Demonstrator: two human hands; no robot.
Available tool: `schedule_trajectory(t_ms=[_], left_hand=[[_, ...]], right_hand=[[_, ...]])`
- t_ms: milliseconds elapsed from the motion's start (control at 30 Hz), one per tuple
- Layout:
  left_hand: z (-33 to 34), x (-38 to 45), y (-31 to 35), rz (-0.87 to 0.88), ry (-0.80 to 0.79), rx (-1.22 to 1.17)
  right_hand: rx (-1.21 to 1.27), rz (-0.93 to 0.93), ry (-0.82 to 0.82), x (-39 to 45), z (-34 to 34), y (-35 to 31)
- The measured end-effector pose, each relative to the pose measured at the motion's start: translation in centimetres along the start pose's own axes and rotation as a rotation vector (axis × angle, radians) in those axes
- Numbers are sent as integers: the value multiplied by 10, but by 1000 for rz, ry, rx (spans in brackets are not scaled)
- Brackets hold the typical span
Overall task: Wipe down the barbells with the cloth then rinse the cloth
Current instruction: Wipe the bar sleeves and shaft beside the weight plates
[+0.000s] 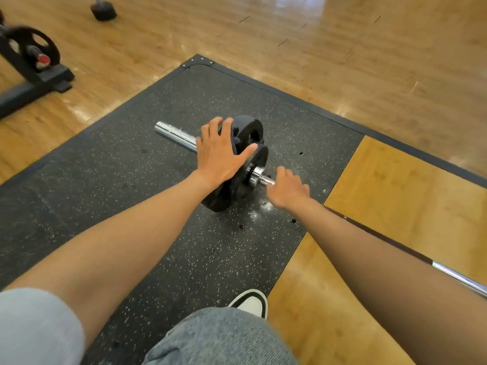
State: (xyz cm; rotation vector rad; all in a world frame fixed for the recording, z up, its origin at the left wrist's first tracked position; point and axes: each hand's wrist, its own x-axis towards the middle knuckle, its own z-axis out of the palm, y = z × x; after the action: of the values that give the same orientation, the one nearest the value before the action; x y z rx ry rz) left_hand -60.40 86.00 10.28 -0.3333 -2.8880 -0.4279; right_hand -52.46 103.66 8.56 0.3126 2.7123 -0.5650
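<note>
A barbell lies across the black speckled rubber mat [131,196]. Its chrome sleeve end [174,135] points up and left, and its shaft [458,279] runs off to the lower right. Two black weight plates [250,159] sit on the sleeve. My left hand [221,154] lies on the plates with its fingers spread and straight. Something dark and bunched [235,139] shows under those fingers; I cannot tell whether it is the cloth. My right hand [287,191] grips the bar just beside the chrome collar [257,176], fingers curled over it.
A black rack [31,75] with a plate-loaded bar stands at the far left on the wooden floor. A black weight [103,11] lies at the top. A wooden platform panel [395,206] borders the mat on the right. My knee [218,338] and shoe [251,302] are below.
</note>
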Motion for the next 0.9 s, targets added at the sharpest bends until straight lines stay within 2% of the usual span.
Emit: schedule_trajectory(t_ms=[133, 267, 533, 767, 833, 900], left_hand=[[9, 12, -4, 106, 48, 5], [13, 26, 3, 129, 69, -91], [25, 74, 14, 155, 72, -173], [42, 126, 37, 182, 50, -144], [41, 140, 41, 190, 20, -282], [34, 155, 40, 123, 33, -606]], right_hand=[[-132, 20, -97, 3, 10, 30], [-278, 15, -83, 27, 4, 43], [-188, -58, -177, 103, 13, 51], [-126, -57, -86, 144, 22, 59], [-127, -38, -71, 150, 20, 60], [-129, -31, -68, 155, 17, 61]])
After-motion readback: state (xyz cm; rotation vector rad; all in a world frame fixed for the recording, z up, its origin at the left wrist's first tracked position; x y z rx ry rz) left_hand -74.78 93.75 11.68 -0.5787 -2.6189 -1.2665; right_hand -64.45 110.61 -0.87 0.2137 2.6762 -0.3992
